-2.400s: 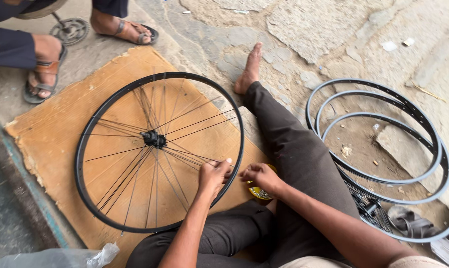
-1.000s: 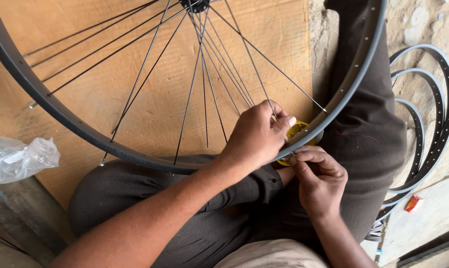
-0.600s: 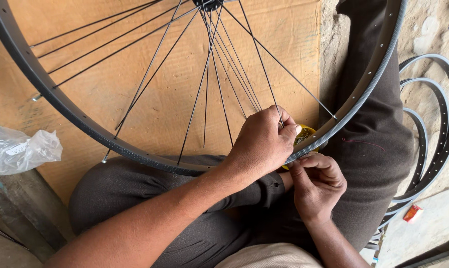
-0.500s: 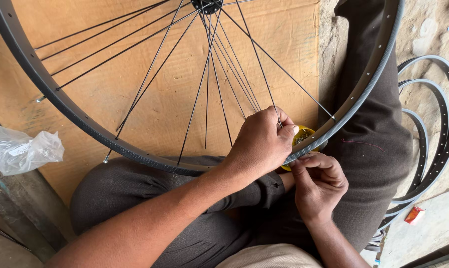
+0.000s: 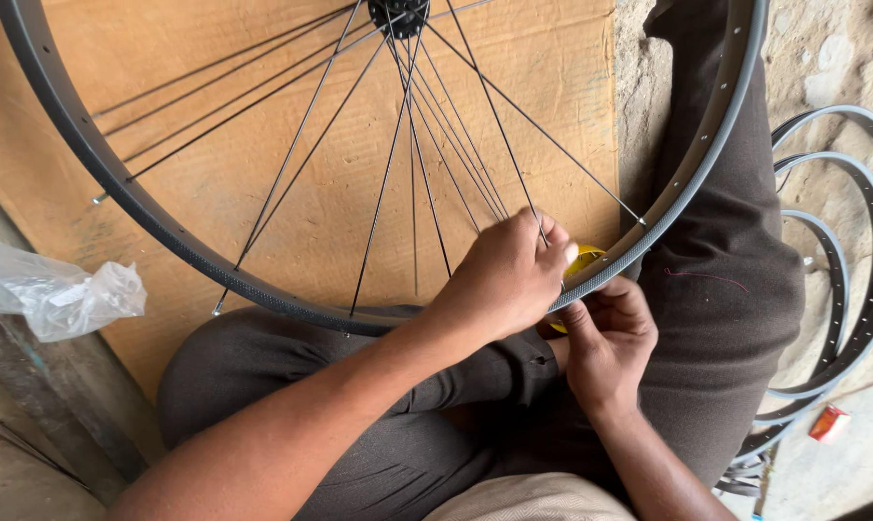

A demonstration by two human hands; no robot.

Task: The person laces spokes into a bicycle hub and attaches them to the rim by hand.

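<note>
The person sat cross-legged in dark trousers point(image 5: 726, 289), both forearms reaching forward. The right hand point(image 5: 605, 338) lay just under the rim point(image 5: 687, 183), fingers curled and pinched at the rim's underside; what they gripped could not be made out. The left hand point(image 5: 509, 275) was closed above the rim, fingertips pinched around a spoke point(image 5: 499, 125) near where it met the rim. Between the two hands a small yellow object point(image 5: 583, 259) showed, mostly hidden by the left hand and the rim, its kind unclear. The wheel lay over the lap and a cardboard sheet point(image 5: 263, 116), its hub point(image 5: 400, 13) cut off at the top edge. A crumpled plastic bag point(image 5: 60, 294) lay at the left, and bare rims point(image 5: 866, 241) were stacked on the ground at the right, partly out of view.
</note>
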